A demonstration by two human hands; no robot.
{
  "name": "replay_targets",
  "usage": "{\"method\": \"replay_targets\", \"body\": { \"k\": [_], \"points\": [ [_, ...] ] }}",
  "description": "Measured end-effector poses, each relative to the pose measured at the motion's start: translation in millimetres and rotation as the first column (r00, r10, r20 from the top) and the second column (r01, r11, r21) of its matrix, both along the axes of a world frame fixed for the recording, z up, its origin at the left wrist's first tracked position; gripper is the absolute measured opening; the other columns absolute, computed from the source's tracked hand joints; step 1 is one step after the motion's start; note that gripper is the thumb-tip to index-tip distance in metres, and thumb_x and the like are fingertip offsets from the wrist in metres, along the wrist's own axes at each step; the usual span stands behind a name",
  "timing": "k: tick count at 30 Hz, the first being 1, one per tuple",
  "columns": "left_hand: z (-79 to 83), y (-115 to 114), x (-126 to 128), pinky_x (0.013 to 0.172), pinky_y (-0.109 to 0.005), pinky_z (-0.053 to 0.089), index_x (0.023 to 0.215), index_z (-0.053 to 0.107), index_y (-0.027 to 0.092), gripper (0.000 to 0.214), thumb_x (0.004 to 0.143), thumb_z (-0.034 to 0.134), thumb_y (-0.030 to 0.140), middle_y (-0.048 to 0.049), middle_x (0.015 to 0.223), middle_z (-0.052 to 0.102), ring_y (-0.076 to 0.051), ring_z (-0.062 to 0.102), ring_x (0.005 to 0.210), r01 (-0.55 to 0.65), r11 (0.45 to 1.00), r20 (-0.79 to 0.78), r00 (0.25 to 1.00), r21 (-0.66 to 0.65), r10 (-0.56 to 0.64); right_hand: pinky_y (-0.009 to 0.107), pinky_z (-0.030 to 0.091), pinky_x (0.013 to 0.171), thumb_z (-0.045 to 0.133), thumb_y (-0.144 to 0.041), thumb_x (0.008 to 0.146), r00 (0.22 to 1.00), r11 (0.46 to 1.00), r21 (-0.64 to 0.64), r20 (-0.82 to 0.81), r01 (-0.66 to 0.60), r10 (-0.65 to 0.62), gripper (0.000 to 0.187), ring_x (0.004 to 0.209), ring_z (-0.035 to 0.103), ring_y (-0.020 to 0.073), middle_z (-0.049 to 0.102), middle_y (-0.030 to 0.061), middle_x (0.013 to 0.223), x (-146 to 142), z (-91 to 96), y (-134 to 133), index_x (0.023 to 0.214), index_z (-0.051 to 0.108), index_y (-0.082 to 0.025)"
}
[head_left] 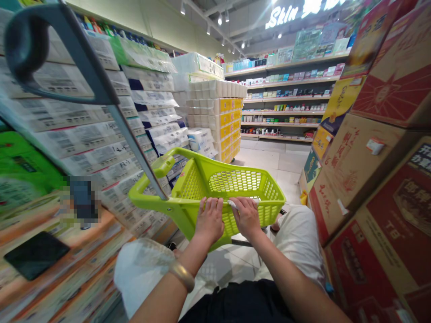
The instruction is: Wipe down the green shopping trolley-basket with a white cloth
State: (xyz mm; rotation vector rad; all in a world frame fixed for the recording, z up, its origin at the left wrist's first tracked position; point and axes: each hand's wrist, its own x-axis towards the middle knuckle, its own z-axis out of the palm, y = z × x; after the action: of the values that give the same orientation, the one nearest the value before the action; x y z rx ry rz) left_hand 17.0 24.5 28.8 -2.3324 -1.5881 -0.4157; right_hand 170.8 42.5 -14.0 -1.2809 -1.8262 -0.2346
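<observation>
Floor (269,161): pale glossy tiles, an open aisle that ran from near to far.

Left side: packs of paper goods (101,134) were piled in a tall wall, blurred in the near part.

Far middle: a block of white and yellow tissue packs (218,112) stood on the tiles, with smaller white packs (200,139) at its left foot.

Right side: cardboard boxes (370,170) with red print were stacked high from the floor.

Far end: wall shelves (289,82) carried rows of small bottles and cartons (292,107).

Near: a green basket (235,184) sat over the tiles; its foot was hidden.
</observation>
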Motion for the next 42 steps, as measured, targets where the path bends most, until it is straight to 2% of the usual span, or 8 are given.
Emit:
{"method": "replay_targets", "body": {
  "k": [6, 10, 17, 21, 26, 29, 36, 42],
  "points": [
    [6.4, 6, -8, 0.113, -0.047, 0.02, 0.13, 0.046, 0.014, 0.061, 0.071, 0.059, 0.023, -0.0128, 0.115, 0.054, -0.029, 0.042, 0.117, -0.028, 0.999, -0.034, 0.999, 0.031, 0.03, 0.037, 0.032, 0.098, 0.044, -0.028, 0.096, 0.99, 0.987, 0.073, -0.017, 0.141, -0.141, 0.026, 0.103, 0.051, 0.0218, 0.063, 0.006, 0.106, 51, -21.7, 3, 0.113, 0.063, -0.025],
    [8.1, 9, -8, 0.113, -0.046, 0.02, 0.129, 0.047, 0.011, 0.061, 0.071, 0.059, 0.024, -0.013, 0.114, 0.055, -0.029, 0.043, 0.115, -0.055, 0.998, -0.055, 0.997, 0.044, 0.058, 0.042, 0.029, 0.102, 0.043, -0.027, 0.095, 0.965, 0.967, 0.068, -0.117, 0.246, -0.237, 0.026, 0.104, 0.049, 0.0235, 0.062, 0.0077, 0.104, 34, -23.1, 4, 0.109, 0.064, -0.023],
    [6.5, 10, -10, 0.114, -0.046, 0.018, 0.131, 0.047, 0.01, 0.059, 0.074, 0.056, 0.022, -0.0134, 0.117, 0.055, -0.029, 0.043, 0.117, -0.051, 0.997, -0.069, 0.996, 0.05, 0.054, 0.038, 0.028, 0.104, 0.047, -0.021, 0.093, 0.997, 0.999, 0.019, -0.06, 0.043, -0.042, 0.027, 0.104, 0.051, 0.0206, 0.064, 0.0048, 0.108, -21, -6.1, 6, 0.116, 0.061, -0.025],
    [6.2, 9, -12, 0.115, -0.046, 0.017, 0.132, 0.046, 0.011, 0.059, 0.075, 0.057, 0.023, -0.0128, 0.118, 0.055, -0.028, 0.042, 0.118, -0.04, 0.998, -0.067, 0.997, 0.039, 0.043, 0.036, 0.031, 0.099, 0.046, -0.024, 0.095, 0.999, 0.999, 0.027, -0.002, 0.044, -0.044, 0.026, 0.103, 0.052, 0.0205, 0.065, 0.0048, 0.108, 8, -10.5, 6, 0.116, 0.061, -0.025],
    [3.9, 9, -8, 0.115, -0.046, 0.015, 0.132, 0.045, 0.012, 0.061, 0.074, 0.059, 0.026, -0.0123, 0.119, 0.054, -0.028, 0.041, 0.119, -0.059, 0.998, -0.048, 0.997, 0.016, 0.06, 0.037, 0.03, 0.1, 0.043, -0.028, 0.096, 0.982, 0.982, 0.039, -0.042, 0.184, -0.183, 0.026, 0.102, 0.051, 0.0214, 0.065, 0.0053, 0.103, 42, -19.2, 4, 0.11, 0.064, -0.022],
    [2.8, 10, -5, 0.116, -0.045, 0.012, 0.131, 0.046, 0.011, 0.061, 0.074, 0.059, 0.027, -0.0119, 0.118, 0.054, -0.028, 0.041, 0.119, -0.067, 0.998, -0.038, 0.997, 0.017, 0.068, 0.039, 0.028, 0.102, 0.043, -0.027, 0.096, 0.97, 0.973, 0.034, -0.092, 0.228, -0.225, 0.025, 0.101, 0.05, 0.0218, 0.064, 0.0059, 0.101, 24, -16.3, 6, 0.106, 0.065, -0.021],
    [2.6, 13, -8, 0.115, -0.045, 0.013, 0.132, 0.046, 0.011, 0.06, 0.074, 0.057, 0.025, -0.0119, 0.118, 0.054, -0.028, 0.041, 0.119, -0.053, 0.998, -0.043, 0.998, 0.027, 0.054, 0.036, 0.028, 0.101, 0.045, -0.022, 0.094, 0.997, 0.999, 0.023, -0.068, 0.031, -0.029, 0.026, 0.1, 0.051, 0.0195, 0.065, 0.0049, 0.106, -30, -2.2, 9, 0.114, 0.062, -0.024],
    [2.5, 14, -10, 0.115, -0.045, 0.014, 0.133, 0.045, 0.011, 0.062, 0.074, 0.057, 0.025, -0.0124, 0.118, 0.054, -0.028, 0.041, 0.119, -0.051, 0.998, -0.05, 0.997, 0.026, 0.052, 0.036, 0.028, 0.102, 0.044, -0.025, 0.096, 0.996, 0.994, 0.063, -0.008, 0.086, -0.085, 0.027, 0.105, 0.051, 0.0207, 0.064, 0.0051, 0.108, 25, -17.1, 9, 0.115, 0.062, -0.024]
  ]
}}
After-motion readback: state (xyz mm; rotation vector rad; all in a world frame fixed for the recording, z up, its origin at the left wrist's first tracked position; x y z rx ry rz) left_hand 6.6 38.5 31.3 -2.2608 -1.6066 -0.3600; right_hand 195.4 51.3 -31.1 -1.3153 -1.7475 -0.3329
